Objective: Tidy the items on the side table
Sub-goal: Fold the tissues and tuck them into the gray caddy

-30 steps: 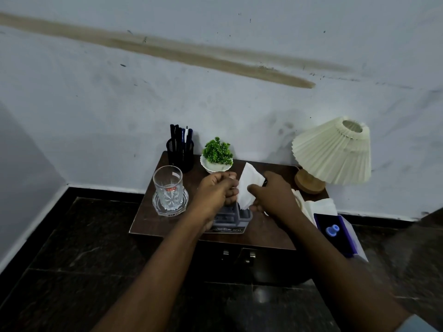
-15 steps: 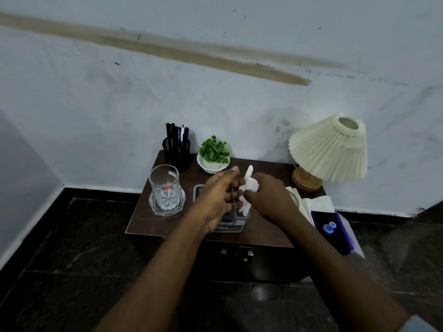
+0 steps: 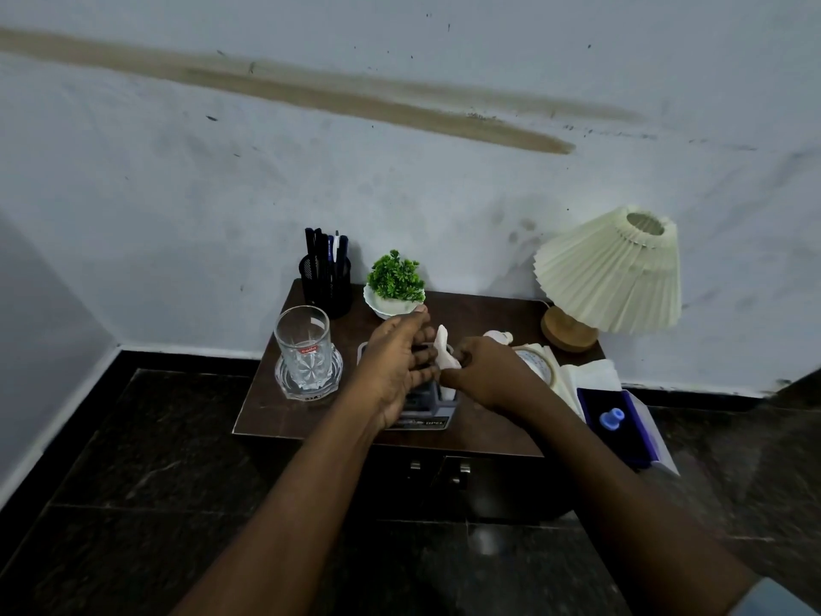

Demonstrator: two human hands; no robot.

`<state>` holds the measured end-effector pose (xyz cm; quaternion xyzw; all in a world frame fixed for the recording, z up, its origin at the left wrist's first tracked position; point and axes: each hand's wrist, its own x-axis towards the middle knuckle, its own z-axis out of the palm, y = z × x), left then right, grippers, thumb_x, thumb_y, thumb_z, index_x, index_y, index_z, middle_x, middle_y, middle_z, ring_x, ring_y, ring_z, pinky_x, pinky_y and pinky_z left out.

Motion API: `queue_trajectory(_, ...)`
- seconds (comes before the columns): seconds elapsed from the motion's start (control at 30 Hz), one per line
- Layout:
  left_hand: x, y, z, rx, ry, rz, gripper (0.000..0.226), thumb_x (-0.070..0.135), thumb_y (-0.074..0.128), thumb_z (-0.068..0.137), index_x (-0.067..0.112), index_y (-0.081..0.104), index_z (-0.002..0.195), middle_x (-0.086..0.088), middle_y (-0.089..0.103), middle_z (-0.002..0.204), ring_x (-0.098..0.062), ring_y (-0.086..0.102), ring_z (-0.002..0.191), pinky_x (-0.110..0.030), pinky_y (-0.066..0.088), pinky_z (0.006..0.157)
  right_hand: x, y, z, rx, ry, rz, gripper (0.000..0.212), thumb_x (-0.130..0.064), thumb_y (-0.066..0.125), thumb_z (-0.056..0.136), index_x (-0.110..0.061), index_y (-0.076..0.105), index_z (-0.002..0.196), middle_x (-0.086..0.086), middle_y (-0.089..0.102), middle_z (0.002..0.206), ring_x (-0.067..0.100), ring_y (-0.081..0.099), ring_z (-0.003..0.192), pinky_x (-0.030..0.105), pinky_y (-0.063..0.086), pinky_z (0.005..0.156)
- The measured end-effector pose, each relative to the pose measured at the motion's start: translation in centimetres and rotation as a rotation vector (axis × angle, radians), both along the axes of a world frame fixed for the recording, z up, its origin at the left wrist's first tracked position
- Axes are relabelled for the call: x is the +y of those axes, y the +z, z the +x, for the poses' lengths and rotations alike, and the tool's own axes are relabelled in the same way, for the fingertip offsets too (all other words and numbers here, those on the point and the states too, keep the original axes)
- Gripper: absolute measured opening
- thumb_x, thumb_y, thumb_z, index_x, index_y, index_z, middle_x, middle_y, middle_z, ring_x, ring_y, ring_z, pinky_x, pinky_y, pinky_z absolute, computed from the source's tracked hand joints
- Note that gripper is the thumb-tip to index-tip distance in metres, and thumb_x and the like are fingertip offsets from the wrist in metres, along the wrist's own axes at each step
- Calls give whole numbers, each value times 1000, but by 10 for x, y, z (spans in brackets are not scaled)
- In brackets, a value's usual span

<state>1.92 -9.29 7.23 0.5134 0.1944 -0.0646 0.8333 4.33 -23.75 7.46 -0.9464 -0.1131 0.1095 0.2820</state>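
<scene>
Tissue (image 3: 444, 354), white and squeezed into a narrow strip, stands upright at the middle of the side table (image 3: 484, 311), pinched between the thumb and curled fingers of the right hand (image 3: 486, 375). The left hand (image 3: 395, 366) is flat with its fingers straight and spread. It lies over a dark grey holder (image 3: 424, 407) toward 6 o'clock, its fingertips just beside the tissue. A clear glass (image 3: 302, 344) stands on a coaster at 9 o'clock. A black pen pot (image 3: 326, 284) is at 11 o'clock, a small green plant (image 3: 395, 280) at 12 and a pleated lamp (image 3: 611, 269) at 2. A blue box (image 3: 617, 420) overhangs the edge at 4 o'clock.
</scene>
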Motion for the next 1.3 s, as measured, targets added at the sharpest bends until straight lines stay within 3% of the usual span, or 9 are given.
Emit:
queue_trajectory(0.17, 0, -1, 0, 2, 19, 19, 41, 37, 59, 103, 8, 61, 131, -18, 66, 133, -26, 64, 97, -33, 56, 72, -2, 0, 3, 18, -76, 75, 40, -36, 67, 86, -20, 45, 56, -9, 46, 49, 11, 48, 51, 27, 34, 51)
queue_trajectory(0.37, 0, -3, 0, 15, 16, 43, 38, 37, 60, 103, 9, 62, 129, -18, 68, 127, -34, 71, 107, -43, 60, 88, 0, -1, 4, 67, -28, -26, 31, -29, 66, 88, -18, 54, 62, -1, 56, 56, 14, 55, 53, 33, 49, 57)
queue_trajectory(0.5, 0, -4, 0, 11, 26, 49, 31, 34, 63, 101, 11, 65, 122, -17, 70, 119, -29, 70, 96, -41, 60, 83, 2, -3, 4, -1, -47, 6, 45, -31, 64, 91, -20, 44, 52, -6, 48, 51, 13, 48, 53, 28, 34, 52)
queue_trajectory(0.73, -2, -2, 0, 5, 38, 57, 9, 26, 64, 101, 17, 66, 101, -13, 69, 106, -25, 68, 88, -35, 61, 77, -7, 3, 6, -16, -89, -28, 51, -40, 65, 93, -17, 43, 54, -3, 47, 53, 14, 48, 54, 28, 30, 51)
queue_trajectory(0.8, -5, 1, -1, -11, 46, 88, 8, 24, 64, 102, 17, 66, 100, -13, 69, 107, -26, 67, 91, -39, 61, 83, -19, 11, 10, -5, -143, -14, 40, -40, 65, 91, -12, 55, 64, 4, 61, 63, 22, 60, 62, 30, 44, 53)
queue_trajectory(0.87, -10, 6, -4, -56, 69, 115, 5, 19, 64, 101, 16, 66, 100, -12, 66, 105, -27, 64, 94, -42, 58, 87, -38, 18, 15, 46, -216, 51, 32, -32, 66, 90, -2, 63, 83, 17, 70, 79, 33, 69, 72, 46, 59, 66)
queue_trajectory(0.97, -22, 11, -7, -209, 121, 225, 9, 11, 64, 100, 11, 69, 108, -7, 67, 100, -22, 65, 94, -36, 56, 84, -78, 18, 24, -13, -281, -34, 31, -26, 64, 94, 5, 64, 94, 23, 71, 91, 38, 70, 86, 52, 59, 80)
queue_trajectory(1.17, -59, 7, -12, -347, 37, 184, 22, -3, 60, 97, 13, 74, 102, -7, 77, 103, -18, 73, 93, -29, 61, 82, -128, -21, 27, -161, -244, -224, 13, -12, 63, 92, -8, 69, 103, 13, 70, 99, 29, 64, 96, 26, 33, 72)
queue_trajectory(1.3, -93, -21, -18, -235, -286, 466, 33, 4, 54, 95, 18, 76, 115, 3, 78, 113, -10, 71, 107, -35, 57, 96, -119, -42, 29, -58, -42, -335, 34, -22, 73, 89, -15, 68, 121, 11, 61, 129, 26, 58, 120, 27, 40, 93)
